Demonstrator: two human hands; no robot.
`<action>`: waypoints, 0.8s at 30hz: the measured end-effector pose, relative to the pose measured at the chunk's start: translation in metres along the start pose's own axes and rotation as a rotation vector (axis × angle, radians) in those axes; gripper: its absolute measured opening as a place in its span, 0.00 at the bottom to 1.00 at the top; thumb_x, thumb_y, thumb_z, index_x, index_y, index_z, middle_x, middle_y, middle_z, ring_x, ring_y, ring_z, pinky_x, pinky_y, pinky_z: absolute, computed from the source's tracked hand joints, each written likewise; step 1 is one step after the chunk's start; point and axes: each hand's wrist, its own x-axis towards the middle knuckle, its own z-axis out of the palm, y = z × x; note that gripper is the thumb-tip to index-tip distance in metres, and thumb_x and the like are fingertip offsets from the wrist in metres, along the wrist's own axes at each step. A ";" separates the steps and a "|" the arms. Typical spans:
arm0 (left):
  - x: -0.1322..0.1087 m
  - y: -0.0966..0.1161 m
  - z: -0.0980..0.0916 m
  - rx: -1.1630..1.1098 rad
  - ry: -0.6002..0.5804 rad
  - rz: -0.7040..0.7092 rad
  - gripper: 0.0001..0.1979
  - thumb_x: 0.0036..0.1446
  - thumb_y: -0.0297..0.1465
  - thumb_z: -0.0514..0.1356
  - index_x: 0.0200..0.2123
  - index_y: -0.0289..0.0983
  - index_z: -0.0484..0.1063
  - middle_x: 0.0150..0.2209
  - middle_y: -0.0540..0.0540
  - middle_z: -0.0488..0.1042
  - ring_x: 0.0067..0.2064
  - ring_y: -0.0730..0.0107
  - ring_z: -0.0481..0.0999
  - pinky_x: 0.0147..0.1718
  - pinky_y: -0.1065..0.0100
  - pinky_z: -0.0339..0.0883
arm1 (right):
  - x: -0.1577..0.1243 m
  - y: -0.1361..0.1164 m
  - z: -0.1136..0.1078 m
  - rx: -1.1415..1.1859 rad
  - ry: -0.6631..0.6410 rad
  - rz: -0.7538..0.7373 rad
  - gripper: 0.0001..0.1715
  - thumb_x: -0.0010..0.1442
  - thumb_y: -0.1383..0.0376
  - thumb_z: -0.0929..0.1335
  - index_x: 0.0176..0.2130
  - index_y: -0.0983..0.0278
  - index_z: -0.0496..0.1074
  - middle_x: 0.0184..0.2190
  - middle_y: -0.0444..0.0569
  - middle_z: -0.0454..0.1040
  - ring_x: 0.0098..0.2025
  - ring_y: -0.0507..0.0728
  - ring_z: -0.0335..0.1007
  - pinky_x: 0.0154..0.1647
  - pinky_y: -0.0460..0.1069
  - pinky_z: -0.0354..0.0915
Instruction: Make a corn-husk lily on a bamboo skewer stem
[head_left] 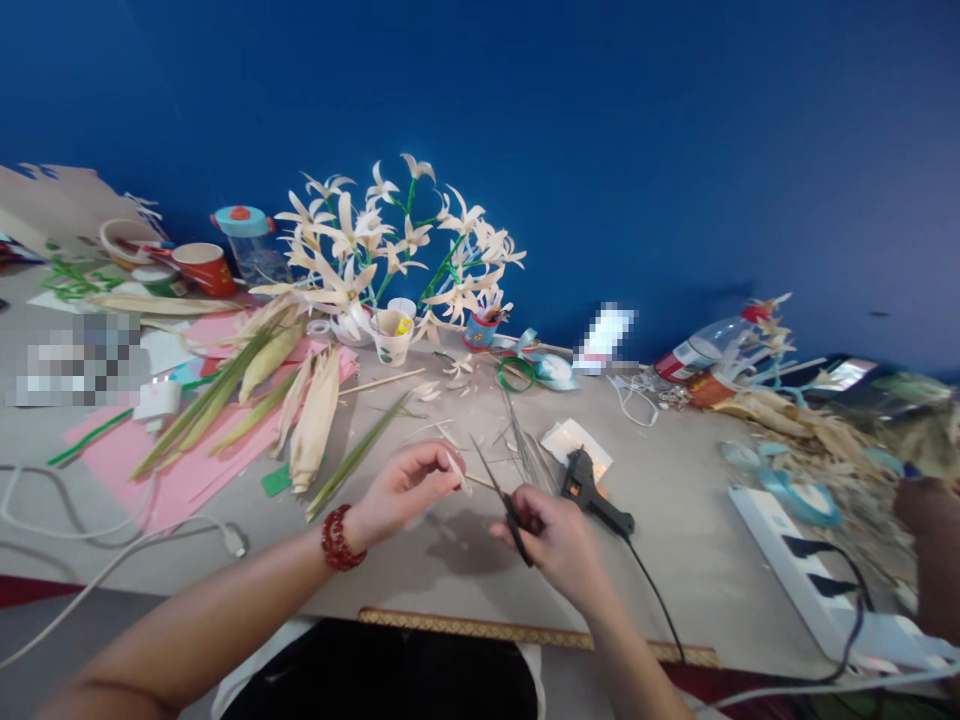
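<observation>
My left hand, with a red bead bracelet at the wrist, pinches a small pale strip that looks like a piece of corn husk. Its fingers are closed around the lower end. In my right hand is a pair of dark scissors, blades pointing up and left towards the strip. Whether a blade touches the strip I cannot tell. Just beyond the hands lie thin wires and small pale scraps. A black glue gun rests right of my right hand.
Husk flowers on green stems stand at the back, near a paper cup. Corn husks lie on pink paper at left. At right are a white power strip, cables, a plastic bottle and another person's hand.
</observation>
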 end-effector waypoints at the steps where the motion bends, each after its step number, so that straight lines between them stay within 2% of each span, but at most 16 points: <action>1: 0.000 0.000 0.000 -0.014 0.003 -0.004 0.10 0.59 0.35 0.62 0.29 0.34 0.71 0.31 0.45 0.70 0.36 0.67 0.70 0.37 0.67 0.63 | -0.001 0.002 0.000 0.021 0.003 0.010 0.25 0.55 0.49 0.71 0.24 0.60 0.56 0.18 0.38 0.56 0.22 0.51 0.50 0.22 0.45 0.48; 4: 0.000 -0.003 0.000 -0.094 0.039 -0.055 0.09 0.58 0.34 0.63 0.29 0.34 0.70 0.31 0.47 0.71 0.33 0.69 0.71 0.36 0.67 0.64 | -0.004 0.006 0.001 0.051 -0.021 0.022 0.24 0.54 0.49 0.72 0.26 0.60 0.58 0.20 0.39 0.60 0.22 0.51 0.52 0.22 0.45 0.49; 8: 0.001 -0.009 -0.001 -0.217 0.090 -0.126 0.09 0.58 0.33 0.64 0.29 0.35 0.70 0.30 0.48 0.73 0.32 0.70 0.72 0.37 0.67 0.65 | -0.007 0.011 0.007 0.072 -0.031 0.038 0.22 0.54 0.50 0.72 0.27 0.60 0.60 0.20 0.39 0.60 0.22 0.51 0.51 0.22 0.45 0.49; 12: 0.003 -0.012 -0.002 -0.305 0.139 -0.177 0.09 0.55 0.32 0.66 0.28 0.34 0.71 0.30 0.48 0.73 0.32 0.71 0.72 0.36 0.69 0.66 | -0.006 0.014 0.011 0.042 -0.012 0.092 0.21 0.56 0.49 0.70 0.27 0.61 0.61 0.19 0.38 0.61 0.21 0.51 0.55 0.22 0.44 0.51; 14: 0.004 -0.012 -0.001 -0.341 0.158 -0.190 0.09 0.54 0.32 0.67 0.29 0.34 0.71 0.30 0.48 0.73 0.32 0.72 0.72 0.35 0.69 0.66 | -0.006 0.014 0.011 -0.080 0.024 0.128 0.21 0.56 0.48 0.70 0.27 0.61 0.63 0.18 0.38 0.62 0.20 0.51 0.57 0.21 0.45 0.50; 16: 0.005 -0.012 -0.001 -0.362 0.176 -0.190 0.09 0.53 0.32 0.67 0.29 0.35 0.71 0.30 0.49 0.72 0.31 0.73 0.71 0.35 0.70 0.66 | -0.006 0.014 0.011 -0.249 0.054 0.130 0.20 0.56 0.48 0.69 0.29 0.61 0.67 0.20 0.41 0.67 0.22 0.53 0.63 0.23 0.46 0.52; 19: 0.005 -0.012 -0.001 -0.360 0.209 -0.177 0.09 0.53 0.31 0.67 0.28 0.35 0.70 0.29 0.50 0.72 0.30 0.74 0.70 0.33 0.71 0.64 | -0.007 0.014 0.012 -0.461 0.077 0.077 0.16 0.56 0.51 0.71 0.33 0.61 0.73 0.30 0.46 0.77 0.32 0.58 0.73 0.29 0.47 0.57; 21: 0.005 -0.014 -0.002 -0.340 0.218 -0.182 0.09 0.53 0.31 0.66 0.28 0.35 0.69 0.28 0.50 0.71 0.29 0.75 0.69 0.32 0.72 0.63 | -0.007 0.014 0.013 -0.550 0.071 0.054 0.15 0.55 0.52 0.72 0.36 0.60 0.74 0.34 0.48 0.79 0.38 0.60 0.74 0.32 0.48 0.59; 24: 0.005 -0.017 -0.004 -0.285 0.230 -0.195 0.09 0.55 0.32 0.65 0.28 0.35 0.69 0.27 0.51 0.72 0.27 0.77 0.67 0.30 0.73 0.60 | -0.006 0.011 0.014 -0.673 0.024 0.097 0.16 0.55 0.50 0.72 0.32 0.60 0.73 0.31 0.49 0.79 0.35 0.61 0.75 0.28 0.48 0.55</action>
